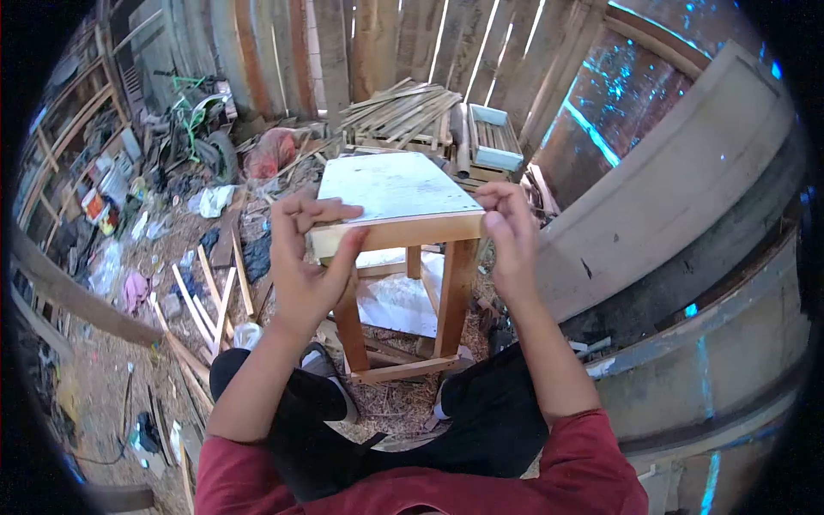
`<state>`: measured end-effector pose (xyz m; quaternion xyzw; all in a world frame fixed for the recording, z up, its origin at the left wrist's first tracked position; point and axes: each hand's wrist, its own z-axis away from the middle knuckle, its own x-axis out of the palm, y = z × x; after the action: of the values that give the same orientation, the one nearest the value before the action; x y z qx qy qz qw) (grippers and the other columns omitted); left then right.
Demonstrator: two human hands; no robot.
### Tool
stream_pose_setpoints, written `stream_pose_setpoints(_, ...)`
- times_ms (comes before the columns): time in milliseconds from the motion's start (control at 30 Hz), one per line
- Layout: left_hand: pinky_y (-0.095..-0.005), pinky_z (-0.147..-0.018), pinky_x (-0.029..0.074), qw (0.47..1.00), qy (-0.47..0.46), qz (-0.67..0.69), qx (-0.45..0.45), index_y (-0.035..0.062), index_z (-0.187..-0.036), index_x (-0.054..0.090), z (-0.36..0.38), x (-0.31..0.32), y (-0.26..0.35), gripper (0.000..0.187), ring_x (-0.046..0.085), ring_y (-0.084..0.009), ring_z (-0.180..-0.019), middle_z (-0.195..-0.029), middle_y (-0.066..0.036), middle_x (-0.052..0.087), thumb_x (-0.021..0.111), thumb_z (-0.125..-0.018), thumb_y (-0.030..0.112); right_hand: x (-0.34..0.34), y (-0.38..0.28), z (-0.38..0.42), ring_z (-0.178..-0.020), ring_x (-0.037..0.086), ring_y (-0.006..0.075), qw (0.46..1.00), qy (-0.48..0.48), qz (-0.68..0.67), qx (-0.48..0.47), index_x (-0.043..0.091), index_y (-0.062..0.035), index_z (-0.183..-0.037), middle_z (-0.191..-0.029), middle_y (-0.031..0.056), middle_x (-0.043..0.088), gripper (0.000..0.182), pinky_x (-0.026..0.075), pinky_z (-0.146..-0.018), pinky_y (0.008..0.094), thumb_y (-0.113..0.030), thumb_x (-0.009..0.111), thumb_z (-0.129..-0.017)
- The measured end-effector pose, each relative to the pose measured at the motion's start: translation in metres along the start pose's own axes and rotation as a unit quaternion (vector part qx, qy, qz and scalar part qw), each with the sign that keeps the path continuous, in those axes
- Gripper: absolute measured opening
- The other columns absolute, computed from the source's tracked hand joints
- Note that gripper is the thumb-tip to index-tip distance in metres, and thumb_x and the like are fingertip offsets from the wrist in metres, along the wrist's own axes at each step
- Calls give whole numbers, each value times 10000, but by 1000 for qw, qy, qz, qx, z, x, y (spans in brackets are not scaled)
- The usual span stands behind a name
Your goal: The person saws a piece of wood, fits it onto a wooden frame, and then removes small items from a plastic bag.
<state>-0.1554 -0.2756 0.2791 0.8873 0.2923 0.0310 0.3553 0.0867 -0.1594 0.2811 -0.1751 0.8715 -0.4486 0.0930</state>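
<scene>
Between my knees stands a small wooden stool with a white-painted, scuffed top and plain wood legs. My left hand grips its near left corner, fingers over the top and thumb against the front rail. At the near right corner, my right hand is closed on the edge, with thumb and fingers at the end of the rail. A white panel shows through the frame between the legs. The lower crossbar rests close over the shavings-strewn floor, between my shoes.
Thin wood strips are piled at the back, beside a white crate of sticks. Loose sticks and scraps litter the floor to the left, near a green bicycle frame. A large grey panel leans at the right.
</scene>
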Motion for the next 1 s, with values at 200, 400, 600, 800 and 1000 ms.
stream_pose_setpoints(200, -437, -1189, 436, 999, 7, -26, -20, 54, -1281, 418, 5, -1, 6, 466, 664, -284, -1283, -1179, -170, 770, 767, -980, -17, -5, 17, 5, -987, 543, 85, 999, -16, -43, 15, 553, -45, -1345, -1042, -8, 526, 357, 472, -901, 257, -137, 709, -1037)
stream_pose_setpoints(400, -444, -1195, 424, 997, -6, -71, -12, 52, -1264, 461, 5, -1, 3, 367, 655, -279, -1295, -1201, -164, 753, 723, -1011, 1, -8, 20, 10, -991, 623, 133, 994, -52, -81, 43, 551, -74, -1414, -1094, 48, 609, 442, 549, -881, 323, -142, 727, -1014)
stream_pose_setpoints(600, -469, -1194, 436, 995, 13, -90, -42, 5, -1213, 624, 1, -1, 3, 185, 659, -304, -1278, -1206, -156, 715, 680, -1080, 121, -38, 16, -13, -1180, 617, 355, 964, -67, 182, -185, 625, -85, -1437, -1246, 183, 619, 628, 519, -1042, 475, -226, 852, -869)
stream_pose_setpoints(800, -494, -1186, 447, 991, 5, -134, 1, -15, -1141, 673, 1, -4, -3, 217, 662, -344, -1276, -1209, -179, 713, 661, -1104, 198, -50, 37, -39, -1296, 615, 362, 954, -104, 98, -264, 709, -113, -1376, -1327, 133, 672, 629, 473, -1119, 490, -230, 917, -794)
stream_pose_setpoints(1000, -537, -1186, 439, 989, 9, -146, -4, -5, -1162, 649, 6, -14, -12, 248, 649, -377, -1309, -1239, -195, 705, 625, -1131, 240, -47, 45, -49, -1219, 678, 346, 951, -121, 54, -278, 714, -100, -1204, -1234, 110, 717, 503, 467, -1104, 488, -206, 908, -752)
